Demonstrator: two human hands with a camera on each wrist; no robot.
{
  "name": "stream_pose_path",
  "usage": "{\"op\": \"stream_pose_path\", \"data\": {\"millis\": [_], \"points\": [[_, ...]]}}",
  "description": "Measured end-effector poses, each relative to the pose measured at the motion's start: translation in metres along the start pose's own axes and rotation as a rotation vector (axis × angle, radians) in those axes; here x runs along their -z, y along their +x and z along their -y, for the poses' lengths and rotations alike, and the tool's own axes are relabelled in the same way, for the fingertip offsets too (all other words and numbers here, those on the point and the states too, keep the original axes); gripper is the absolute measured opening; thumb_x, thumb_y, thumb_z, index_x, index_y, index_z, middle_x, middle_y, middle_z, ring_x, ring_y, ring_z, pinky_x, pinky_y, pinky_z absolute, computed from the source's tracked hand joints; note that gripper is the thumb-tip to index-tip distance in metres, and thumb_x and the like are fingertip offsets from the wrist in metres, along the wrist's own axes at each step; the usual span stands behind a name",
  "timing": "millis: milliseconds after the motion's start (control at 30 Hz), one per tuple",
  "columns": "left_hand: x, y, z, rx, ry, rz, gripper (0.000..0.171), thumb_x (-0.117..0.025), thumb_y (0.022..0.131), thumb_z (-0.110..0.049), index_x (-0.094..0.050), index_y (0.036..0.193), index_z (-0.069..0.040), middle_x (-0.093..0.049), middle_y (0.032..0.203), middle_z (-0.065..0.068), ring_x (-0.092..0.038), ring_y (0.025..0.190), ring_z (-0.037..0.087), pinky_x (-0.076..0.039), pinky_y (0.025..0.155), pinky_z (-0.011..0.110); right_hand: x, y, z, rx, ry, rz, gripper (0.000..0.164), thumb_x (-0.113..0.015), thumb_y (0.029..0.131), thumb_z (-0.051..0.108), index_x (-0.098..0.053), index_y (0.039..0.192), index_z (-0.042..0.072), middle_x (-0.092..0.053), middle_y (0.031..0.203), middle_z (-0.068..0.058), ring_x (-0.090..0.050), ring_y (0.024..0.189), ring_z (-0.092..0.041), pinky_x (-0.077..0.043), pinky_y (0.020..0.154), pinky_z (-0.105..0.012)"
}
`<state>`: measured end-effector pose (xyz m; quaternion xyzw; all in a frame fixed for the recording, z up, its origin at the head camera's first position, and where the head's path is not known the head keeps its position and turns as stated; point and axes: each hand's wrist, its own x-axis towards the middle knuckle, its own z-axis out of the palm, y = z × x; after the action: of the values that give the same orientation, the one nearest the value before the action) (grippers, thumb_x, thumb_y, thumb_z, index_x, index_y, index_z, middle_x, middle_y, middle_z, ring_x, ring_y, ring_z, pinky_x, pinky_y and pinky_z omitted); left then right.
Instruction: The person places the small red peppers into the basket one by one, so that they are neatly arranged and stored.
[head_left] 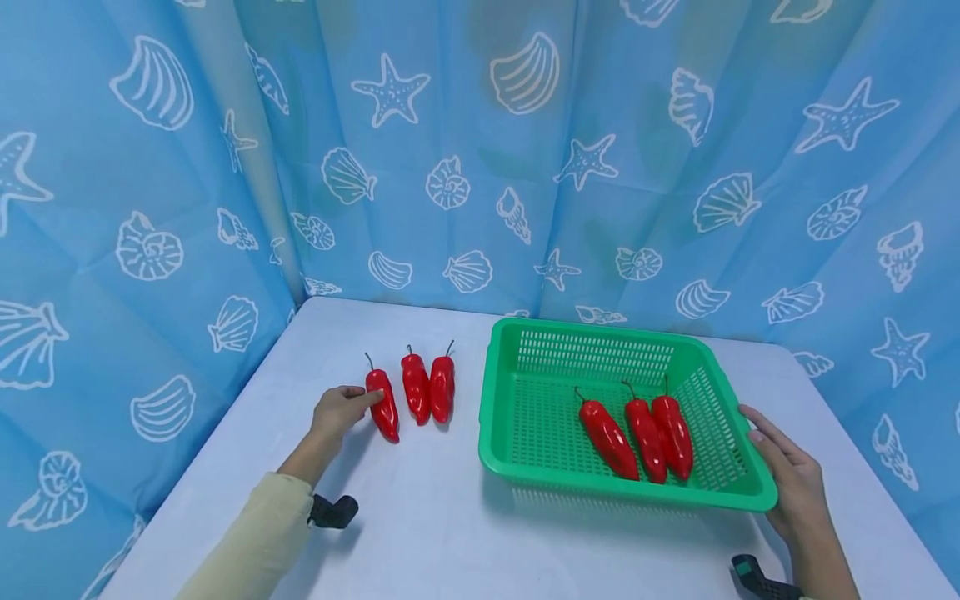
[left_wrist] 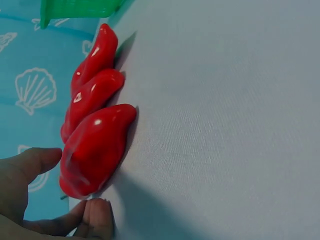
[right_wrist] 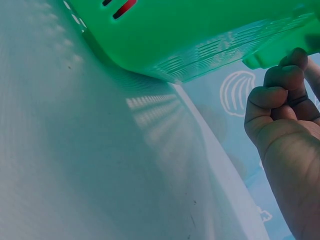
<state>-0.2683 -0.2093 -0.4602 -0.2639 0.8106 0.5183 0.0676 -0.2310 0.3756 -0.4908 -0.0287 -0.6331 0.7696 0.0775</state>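
Observation:
A glossy red chili pepper (head_left: pixel 385 412) with a dark stem lies leftmost of three on the white table. My left hand (head_left: pixel 341 408) pinches it near its stem end, thumb and curled fingertips at opposite sides in the left wrist view. Two more red peppers (head_left: pixel 416 387) lie side by side just to its right. On the right, my right hand (head_left: pixel 791 471) grips the end rim of a green plastic basket (head_left: pixel 547 475), with fingers (right_wrist: pixel 282 77) curled in the right wrist view. Three red peppers (head_left: pixel 609 439) lie inside, toward its right half.
The white table (head_left: pixel 420 525) is bounded by a blue curtain (head_left: pixel 465 125) with white seashell and starfish prints at the back and sides. The basket stands near the back edge. A black device (head_left: pixel 333 511) is strapped at the left wrist, another (head_left: pixel 757 579) at the right.

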Motion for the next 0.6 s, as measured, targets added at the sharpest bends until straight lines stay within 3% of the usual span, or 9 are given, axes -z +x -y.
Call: {"op": "stream_pose_path", "data": {"millis": [133, 367, 600], "points": [[-0.006, 0.001, -0.003, -0.024, 0.068, -0.011, 0.065, -0.074, 0.089, -0.025, -0.044, 0.138, 0.006, -0.049, 0.132, 0.026, -0.049, 0.121, 0.042, -0.053, 0.095, 0.049, 0.001, -0.001, 0.0, 0.005, -0.004, -0.006, 0.043, -0.062, 0.101, 0.022, -0.056, 0.144, 0.018, -0.067, 0.119, 0.017, -0.072, 0.093, -0.007, -0.057, 0.071, -0.029], [-0.012, 0.0, -0.008, -0.039, 0.095, 0.003, 0.065, -0.075, 0.088, -0.021, -0.045, 0.139, 0.006, -0.05, 0.133, 0.026, -0.049, 0.123, 0.042, -0.053, 0.095, 0.049, 0.0, -0.003, 0.001, -0.004, 0.016, -0.006, 0.042, -0.061, 0.101, 0.02, -0.057, 0.143, 0.019, -0.068, 0.118, 0.017, -0.072, 0.091, -0.009, -0.059, 0.069, -0.028], [-0.01, 0.002, -0.017, 0.026, -0.03, 0.061, 0.069, -0.077, 0.085, -0.014, -0.043, 0.142, 0.002, -0.045, 0.138, 0.025, -0.045, 0.126, 0.041, -0.052, 0.096, 0.049, -0.001, -0.001, 0.003, 0.006, 0.011, -0.004, 0.042, -0.06, 0.102, 0.019, -0.057, 0.143, 0.018, -0.068, 0.119, 0.016, -0.072, 0.091, -0.009, -0.059, 0.069, -0.028]]}}
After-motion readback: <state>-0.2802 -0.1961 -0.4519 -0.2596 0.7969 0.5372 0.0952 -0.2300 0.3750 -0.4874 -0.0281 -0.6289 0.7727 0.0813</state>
